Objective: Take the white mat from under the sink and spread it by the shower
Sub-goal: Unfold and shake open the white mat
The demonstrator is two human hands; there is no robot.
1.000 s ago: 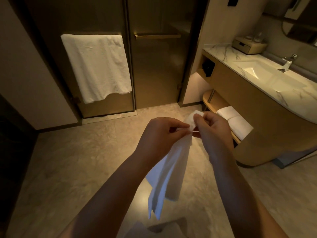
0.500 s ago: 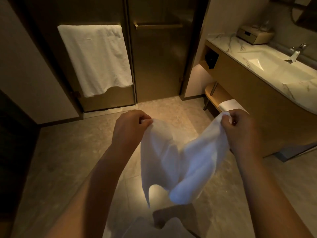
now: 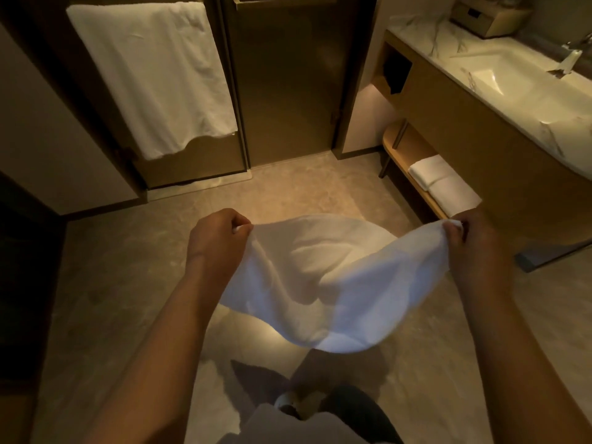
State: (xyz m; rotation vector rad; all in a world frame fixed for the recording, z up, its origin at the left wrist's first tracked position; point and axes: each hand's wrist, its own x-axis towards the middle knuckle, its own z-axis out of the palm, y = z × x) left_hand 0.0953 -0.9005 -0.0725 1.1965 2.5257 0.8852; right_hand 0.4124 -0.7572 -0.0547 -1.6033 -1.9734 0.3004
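Observation:
The white mat (image 3: 323, 280) hangs unfolded in the air above the floor, billowing between my hands. My left hand (image 3: 217, 241) pinches its left corner. My right hand (image 3: 477, 248) pinches its right corner. The glass shower door (image 3: 282, 78) stands shut straight ahead, beyond a stretch of bare floor. The sink (image 3: 499, 75) is set in the marble counter at the upper right, with a low wooden shelf (image 3: 400, 145) under it.
A large white towel (image 3: 153, 75) hangs on the left door's bar. Two folded white towels (image 3: 442, 184) lie on the shelf under the sink. A tissue box (image 3: 487, 17) sits on the counter. The tiled floor (image 3: 128, 267) spreads before the doors. My foot (image 3: 288, 402) shows below.
My hands have moved apart, from touching at the mat's top edge to wide apart. The folded, hanging mat has opened out and swung up flatter. The view has tilted down.

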